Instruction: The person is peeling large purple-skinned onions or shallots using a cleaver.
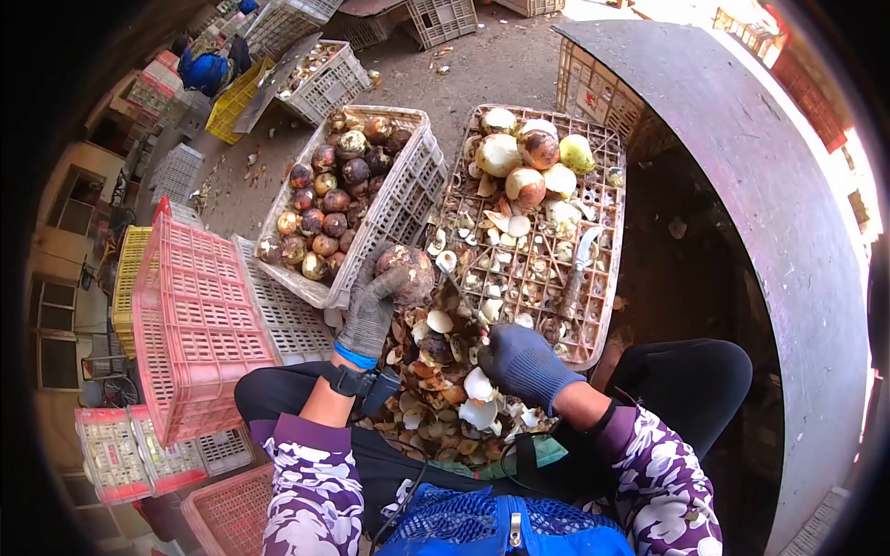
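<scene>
My left hand (373, 301), in a grey glove with a blue band at the wrist, grips a brown-skinned onion (405, 275) at the front end of the onion crate. My right hand (528, 361), in a dark glove, is closed on a knife (461, 292) whose thin dark blade points up and left toward the onion; the handle is hidden in the fist. Beyond, an upturned plastic crate (607, 269) bears several peeled, pale onions (499, 156), white cut pieces and a second knife (580, 264) with a curved blade.
A pale crate (422, 176) full of unpeeled onions (336, 199) stands left of the upturned one. Peelings (436, 398) heap between my legs. Pink crates (199, 320) stack at left; a grey board (732, 157) curves along the right. Farther off, a person in blue (206, 69) sits among crates.
</scene>
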Demonstrator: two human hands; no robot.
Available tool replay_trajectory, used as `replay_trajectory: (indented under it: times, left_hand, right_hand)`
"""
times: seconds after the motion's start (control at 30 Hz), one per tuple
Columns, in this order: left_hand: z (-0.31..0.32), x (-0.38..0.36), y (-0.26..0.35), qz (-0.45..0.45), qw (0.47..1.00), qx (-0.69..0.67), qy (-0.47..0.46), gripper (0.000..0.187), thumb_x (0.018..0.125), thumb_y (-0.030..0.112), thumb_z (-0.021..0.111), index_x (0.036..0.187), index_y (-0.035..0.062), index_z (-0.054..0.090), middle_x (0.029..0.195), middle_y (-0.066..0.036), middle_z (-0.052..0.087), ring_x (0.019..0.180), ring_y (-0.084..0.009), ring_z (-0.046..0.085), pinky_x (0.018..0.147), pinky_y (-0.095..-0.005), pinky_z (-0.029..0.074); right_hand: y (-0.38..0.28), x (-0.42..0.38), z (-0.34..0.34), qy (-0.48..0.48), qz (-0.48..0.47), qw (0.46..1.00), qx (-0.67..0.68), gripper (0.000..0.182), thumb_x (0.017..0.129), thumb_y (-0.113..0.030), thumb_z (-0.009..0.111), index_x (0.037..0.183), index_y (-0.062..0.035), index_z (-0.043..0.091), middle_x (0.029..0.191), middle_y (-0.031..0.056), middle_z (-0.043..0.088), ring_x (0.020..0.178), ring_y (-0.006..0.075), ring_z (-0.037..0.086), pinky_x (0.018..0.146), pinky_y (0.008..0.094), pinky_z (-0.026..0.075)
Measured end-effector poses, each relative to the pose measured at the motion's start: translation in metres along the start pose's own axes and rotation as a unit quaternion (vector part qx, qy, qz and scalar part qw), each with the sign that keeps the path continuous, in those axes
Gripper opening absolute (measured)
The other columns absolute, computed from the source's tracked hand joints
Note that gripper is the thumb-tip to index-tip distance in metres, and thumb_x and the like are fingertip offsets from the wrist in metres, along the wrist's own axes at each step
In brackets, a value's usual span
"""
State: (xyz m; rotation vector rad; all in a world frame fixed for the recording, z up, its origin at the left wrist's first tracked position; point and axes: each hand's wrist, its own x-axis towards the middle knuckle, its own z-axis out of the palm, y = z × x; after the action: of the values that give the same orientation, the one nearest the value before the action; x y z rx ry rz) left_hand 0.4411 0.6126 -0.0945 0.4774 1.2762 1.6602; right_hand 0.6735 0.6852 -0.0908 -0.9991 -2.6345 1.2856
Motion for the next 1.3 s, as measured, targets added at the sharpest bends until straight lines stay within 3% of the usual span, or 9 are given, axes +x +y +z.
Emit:
replay_trajectory:
  times: [0.03, 0.1, 0.17, 0.2, 0.43, 0.7, 0.87, 1.03, 1.3]
  left_hand:
    - [0.001, 0.0, 0.0, 0.005, 1.0, 0.005, 0.009, 0.049, 0.082, 0.011, 0.068, 0.127, 0.0075, 0.049, 0.119, -0.008, 0.055, 0.108, -0.0211, 0.056, 0.093, -0.0354, 0.049]
    - [-0.007, 0.006, -0.009, 0.021, 0.999, 0.024, 0.017, 0.049, 0.083, 0.012, 0.067, 0.128, 0.0078, 0.049, 0.119, -0.007, 0.054, 0.108, -0.0202, 0.055, 0.093, -0.0346, 0.048]
    - [-0.011, 0.01, -0.02, 0.016, 0.999, 0.046, 0.02, 0.05, 0.083, 0.014, 0.068, 0.129, 0.0079, 0.048, 0.12, -0.006, 0.053, 0.108, -0.0189, 0.055, 0.094, -0.0333, 0.047]
    - [-0.007, 0.012, -0.025, 0.002, 0.998, 0.058, 0.02, 0.051, 0.083, 0.014, 0.068, 0.129, 0.0078, 0.048, 0.121, -0.006, 0.052, 0.108, -0.018, 0.054, 0.094, -0.0324, 0.046]
    - [0.031, 0.018, -0.054, 0.028, 0.93, 0.365, -0.046, 0.057, 0.086, 0.019, 0.067, 0.133, 0.0012, 0.042, 0.125, -0.011, 0.05, 0.114, -0.0176, 0.049, 0.099, -0.031, 0.042]
    - [0.032, 0.007, -0.044, 0.119, 0.756, 0.628, -0.141, 0.09, 0.064, 0.031, 0.086, 0.134, -0.0006, 0.039, 0.129, -0.021, 0.046, 0.121, -0.0313, 0.046, 0.104, -0.0375, 0.038]
    - [0.028, 0.005, -0.053, 0.113, 0.764, 0.612, -0.172, 0.093, 0.061, 0.028, 0.088, 0.135, 0.0019, 0.039, 0.129, -0.018, 0.047, 0.121, -0.0302, 0.046, 0.103, -0.0377, 0.039]
    - [0.025, 0.0, -0.055, 0.076, 0.835, 0.527, -0.137, 0.09, 0.061, 0.02, 0.088, 0.134, 0.0018, 0.04, 0.13, -0.014, 0.048, 0.119, -0.0244, 0.049, 0.102, -0.0355, 0.041]
    - [0.008, 0.001, -0.058, 0.039, 0.882, 0.446, -0.148, 0.096, 0.056, 0.014, 0.089, 0.136, 0.0028, 0.037, 0.13, -0.013, 0.047, 0.12, -0.0234, 0.048, 0.102, -0.0362, 0.042]
  right_hand:
    - [-0.004, 0.002, -0.008, -0.115, 0.015, 0.993, 0.024, 0.034, 0.08, -0.026, 0.058, 0.082, 0.0078, 0.062, 0.079, 0.028, 0.063, 0.076, 0.044, 0.062, 0.075, 0.0467, 0.05]
    - [-0.003, -0.002, -0.001, -0.096, 0.07, 0.98, 0.159, 0.033, 0.081, -0.025, 0.06, 0.084, 0.0082, 0.06, 0.071, 0.0239, 0.063, 0.065, 0.0367, 0.064, 0.066, 0.0432, 0.052]
    - [0.001, -0.004, -0.004, -0.058, 0.184, 0.909, 0.369, 0.027, 0.085, -0.021, 0.06, 0.08, 0.0054, 0.059, 0.065, 0.0148, 0.06, 0.053, 0.0229, 0.061, 0.053, 0.0364, 0.052]
    - [-0.002, -0.005, -0.014, -0.038, 0.199, 0.838, 0.506, 0.021, 0.088, -0.017, 0.058, 0.079, 0.0022, 0.057, 0.062, 0.0067, 0.056, 0.05, 0.0126, 0.056, 0.044, 0.0303, 0.048]
    - [0.011, -0.015, -0.012, -0.026, 0.182, 0.884, 0.43, 0.021, 0.087, -0.017, 0.057, 0.084, 0.0039, 0.055, 0.062, 0.006, 0.055, 0.05, 0.0133, 0.055, 0.045, 0.0306, 0.047]
    - [0.023, -0.01, -0.004, -0.05, 0.195, 0.874, 0.442, 0.022, 0.087, -0.016, 0.056, 0.088, 0.0059, 0.055, 0.064, 0.0089, 0.058, 0.053, 0.0158, 0.059, 0.047, 0.0305, 0.05]
    - [0.016, -0.014, -0.017, -0.033, 0.231, 0.827, 0.512, 0.021, 0.087, -0.016, 0.059, 0.084, 0.0037, 0.057, 0.064, 0.0075, 0.059, 0.053, 0.0138, 0.059, 0.047, 0.0292, 0.05]
    - [0.035, -0.017, -0.01, -0.008, 0.225, 0.83, 0.511, 0.02, 0.086, -0.016, 0.059, 0.08, 0.0029, 0.056, 0.062, 0.0053, 0.056, 0.05, 0.0136, 0.058, 0.044, 0.0287, 0.048]
    - [0.032, -0.023, -0.022, -0.021, 0.243, 0.826, 0.508, 0.02, 0.086, -0.015, 0.058, 0.077, 0.0036, 0.055, 0.062, 0.0062, 0.056, 0.048, 0.0136, 0.056, 0.043, 0.0293, 0.048]
